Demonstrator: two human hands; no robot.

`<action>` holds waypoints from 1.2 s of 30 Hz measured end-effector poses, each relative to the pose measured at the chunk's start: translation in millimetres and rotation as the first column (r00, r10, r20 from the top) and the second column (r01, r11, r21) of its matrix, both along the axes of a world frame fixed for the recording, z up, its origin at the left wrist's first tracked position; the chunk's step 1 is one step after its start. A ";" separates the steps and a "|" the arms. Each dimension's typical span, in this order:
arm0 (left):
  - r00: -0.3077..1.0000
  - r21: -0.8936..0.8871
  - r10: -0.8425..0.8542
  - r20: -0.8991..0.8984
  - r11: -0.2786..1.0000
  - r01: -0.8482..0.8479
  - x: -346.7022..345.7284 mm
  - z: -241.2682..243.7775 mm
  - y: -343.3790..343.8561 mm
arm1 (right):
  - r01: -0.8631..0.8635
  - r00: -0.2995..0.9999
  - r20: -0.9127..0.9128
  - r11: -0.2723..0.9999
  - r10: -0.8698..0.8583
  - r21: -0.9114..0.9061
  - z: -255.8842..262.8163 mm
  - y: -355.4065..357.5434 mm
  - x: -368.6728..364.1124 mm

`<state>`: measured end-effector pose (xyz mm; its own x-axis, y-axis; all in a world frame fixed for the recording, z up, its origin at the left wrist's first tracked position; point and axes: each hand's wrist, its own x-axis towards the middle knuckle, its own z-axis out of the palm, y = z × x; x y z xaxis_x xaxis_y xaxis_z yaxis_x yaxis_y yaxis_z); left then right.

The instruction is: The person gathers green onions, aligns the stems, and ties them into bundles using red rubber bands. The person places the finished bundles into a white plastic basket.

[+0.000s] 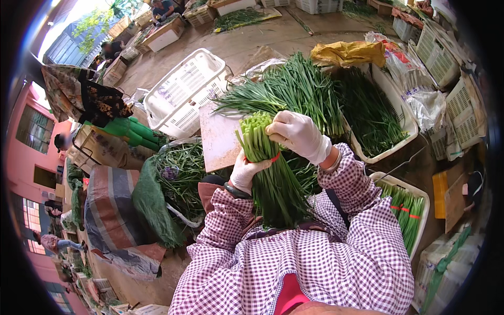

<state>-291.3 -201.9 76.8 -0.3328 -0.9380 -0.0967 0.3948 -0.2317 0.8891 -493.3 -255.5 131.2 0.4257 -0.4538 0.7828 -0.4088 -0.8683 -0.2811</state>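
My left hand, in a thin white glove, is closed around a thick bunch of green leafy stalks. The cut pale ends point up and away from me, and the leaves hang towards my lap. A red band circles the bunch near the left hand. My right hand, gloved too, has its fingers bent against the cut ends at the bunch's right side; whether a stalk is pinched between them cannot be told. Beyond the hands a large loose heap of the same greens lies beside a pale board.
A white crate of dark greens stands right of the heap; a lower white crate holds red-banded bunches. An empty white basket is at the back left. A green mesh sack with tangled stalks lies left. People sit at the far left.
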 end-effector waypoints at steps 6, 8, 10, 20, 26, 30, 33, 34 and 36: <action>0.997 -0.031 0.032 0.075 0.999 -0.030 -9.7 -9.3 -0.5 | 0.170 0.977 0.140 0.983 -0.159 -0.069 -14.4 -14.5 -8.7; 0.992 -0.069 0.063 0.109 0.996 -0.056 -10.8 -10.3 0.8 | 0.359 0.929 0.101 0.933 -0.356 -0.012 -27.3 -26.6 -18.8; 0.984 -0.118 0.109 0.143 0.989 -0.092 -7.7 -13.8 0.3 | 0.365 0.918 0.163 0.931 -0.363 0.015 -15.6 -16.5 -17.9; 0.995 -0.054 0.085 0.050 0.995 -0.082 -9.1 -27.2 -6.9 | 0.104 0.993 0.014 0.943 -0.114 0.315 -22.7 34.5 20.1; 0.998 -0.066 0.056 0.035 0.996 -0.054 -6.2 -27.4 -11.5 | 0.153 0.987 0.011 0.952 -0.162 0.266 -24.3 27.4 28.3; 0.997 -0.048 0.071 -0.018 0.996 -0.072 -12.8 -24.4 -17.4 | 0.147 0.984 0.052 0.949 -0.168 0.279 -27.8 12.0 27.7; 0.992 -0.053 0.124 -0.024 0.991 -0.125 -11.0 -32.0 -20.7 | 0.136 0.988 0.045 0.963 -0.151 0.234 -22.0 6.1 29.4; 0.990 -0.056 0.135 -0.031 0.989 -0.136 -11.6 -31.8 -21.2 | 0.144 0.986 0.050 0.964 -0.159 0.222 -21.1 2.2 28.7; 0.988 -0.055 0.151 -0.033 0.987 -0.153 -13.2 -27.9 -21.2 | 0.196 0.978 0.022 0.946 -0.209 0.259 -14.9 -8.3 23.8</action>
